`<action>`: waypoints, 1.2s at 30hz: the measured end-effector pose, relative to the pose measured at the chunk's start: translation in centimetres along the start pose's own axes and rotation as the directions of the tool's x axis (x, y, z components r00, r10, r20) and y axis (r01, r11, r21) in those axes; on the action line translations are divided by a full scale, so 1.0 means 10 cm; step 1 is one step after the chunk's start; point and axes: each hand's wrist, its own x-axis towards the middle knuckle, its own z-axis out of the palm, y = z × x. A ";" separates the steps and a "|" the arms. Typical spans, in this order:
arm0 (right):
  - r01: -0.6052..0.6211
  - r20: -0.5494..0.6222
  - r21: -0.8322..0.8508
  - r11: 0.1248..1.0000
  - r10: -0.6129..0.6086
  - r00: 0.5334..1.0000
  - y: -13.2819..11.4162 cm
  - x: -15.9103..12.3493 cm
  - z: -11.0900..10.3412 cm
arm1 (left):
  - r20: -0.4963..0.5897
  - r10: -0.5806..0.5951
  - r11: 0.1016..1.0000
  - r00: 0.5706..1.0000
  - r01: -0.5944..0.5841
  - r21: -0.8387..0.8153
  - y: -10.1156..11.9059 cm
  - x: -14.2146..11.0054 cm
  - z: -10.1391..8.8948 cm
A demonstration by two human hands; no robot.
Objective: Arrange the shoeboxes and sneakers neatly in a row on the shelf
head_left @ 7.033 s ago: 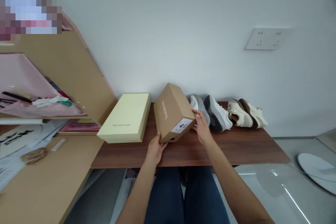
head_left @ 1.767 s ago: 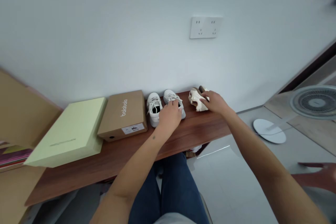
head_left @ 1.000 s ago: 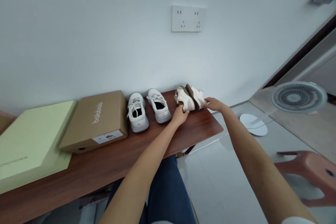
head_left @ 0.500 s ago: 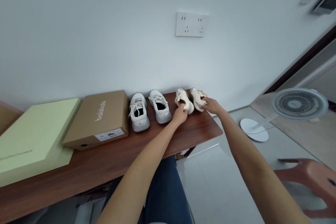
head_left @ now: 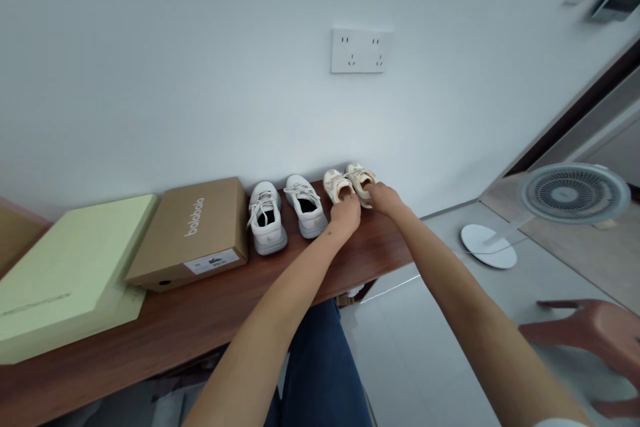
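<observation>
Two small cream sneakers stand side by side near the right end of the dark red wooden shelf (head_left: pixel 373 250), toes toward the wall. My left hand (head_left: pixel 346 215) is closed on the heel of the left cream sneaker (head_left: pixel 335 181). The heel of the right cream sneaker (head_left: pixel 358 175) is gripped by my right hand (head_left: pixel 384 199), its fingers at the shoe's opening. Just left of them sits a pair of larger white sneakers, one white sneaker (head_left: pixel 305 203) close to the cream pair and the other white sneaker (head_left: pixel 267 217) beside the box.
A brown shoebox (head_left: pixel 193 230) and a pale green box (head_left: pixel 75 267) lie along the shelf to the left. On the wall is a socket plate (head_left: pixel 361 51). At right, a white fan (head_left: pixel 567 195) and a pink stool (head_left: pixel 595 327) stand on the floor.
Both cream sneakers have moved left along the shelf with my hands, closer to the white pair and to each other. The view has shifted slightly.
</observation>
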 end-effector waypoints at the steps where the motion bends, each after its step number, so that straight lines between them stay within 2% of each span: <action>1: -0.001 0.004 -0.002 1.000 0.001 1.000 -0.01 0.02 0.01 | 0.010 -0.003 1.000 1.000 0.003 0.005 -0.01 0.01 0.00; 14: -0.008 0.040 0.008 1.000 0.007 0.999 -0.02 0.13 0.15 | 0.053 -0.021 1.000 0.998 0.022 -0.019 -0.16 0.18 0.03; 23: -0.017 0.032 0.040 0.999 0.016 0.999 -0.03 0.11 0.17 | 0.044 -0.019 0.999 0.999 0.020 -0.039 -0.15 0.12 0.01; 26: 0.010 -0.012 0.049 0.999 -0.009 1.000 -0.05 0.08 0.08 | -0.055 -0.019 1.000 0.998 0.018 -0.005 -0.10 0.04 -0.05; 28: 0.043 -0.083 0.057 0.997 -0.038 0.996 -0.06 0.04 -0.02 | -0.142 -0.009 1.000 0.990 0.010 0.011 -0.05 -0.04 -0.14; 31: 0.110 -0.208 0.081 0.991 -0.091 0.974 -0.08 -0.10 -0.16 | -0.207 0.029 1.000 0.978 -0.029 0.004 -0.01 -0.19 -0.32; 34: 0.196 -0.312 0.125 0.972 -0.149 0.938 -0.15 -0.34 -0.27 | -0.235 0.066 0.997 0.970 -0.074 -0.025 -0.04 -0.46 -0.51; 36: 0.242 -0.351 0.148 0.959 -0.178 0.919 -0.22 -0.56 -0.29 | -0.247 0.081 0.993 0.966 -0.101 -0.068 -0.11 -0.72 -0.56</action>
